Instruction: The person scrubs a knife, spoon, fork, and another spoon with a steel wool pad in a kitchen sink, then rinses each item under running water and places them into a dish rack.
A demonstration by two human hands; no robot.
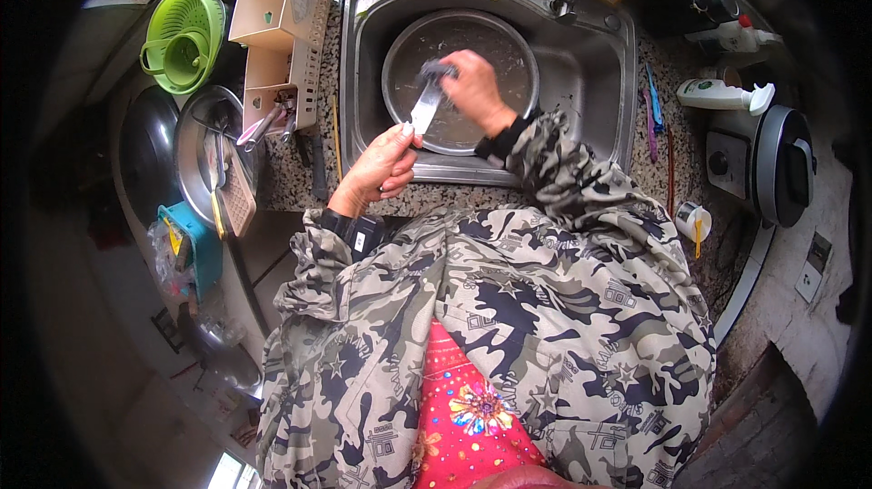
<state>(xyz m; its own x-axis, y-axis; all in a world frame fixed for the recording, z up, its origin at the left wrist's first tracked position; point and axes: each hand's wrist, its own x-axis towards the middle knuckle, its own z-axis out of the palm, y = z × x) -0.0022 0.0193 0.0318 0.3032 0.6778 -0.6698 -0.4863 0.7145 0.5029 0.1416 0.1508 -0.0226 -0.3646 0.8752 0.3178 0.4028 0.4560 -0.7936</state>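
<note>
My left hand (380,165) is closed, pinching the near end of a flat, shiny, pale utensil (425,110) that slants up over a basin; I cannot tell its exact kind. At its far end, my right hand (474,89) is closed on a dark grey scouring pad (434,71), pressed to the utensil and smeared by motion. Below both hands, a round metal basin (527,58) holds murkish water with pale flecks. It stands in the left part of a stainless steel sink (595,139).
A tap (563,6) reaches over the sink's back. Left stand a cream utensil holder (272,26), green strainers (186,39) and a metal bowl (186,162) with utensils. Right are a spray bottle (722,96), toothbrushes (653,103) and a white cup (690,218).
</note>
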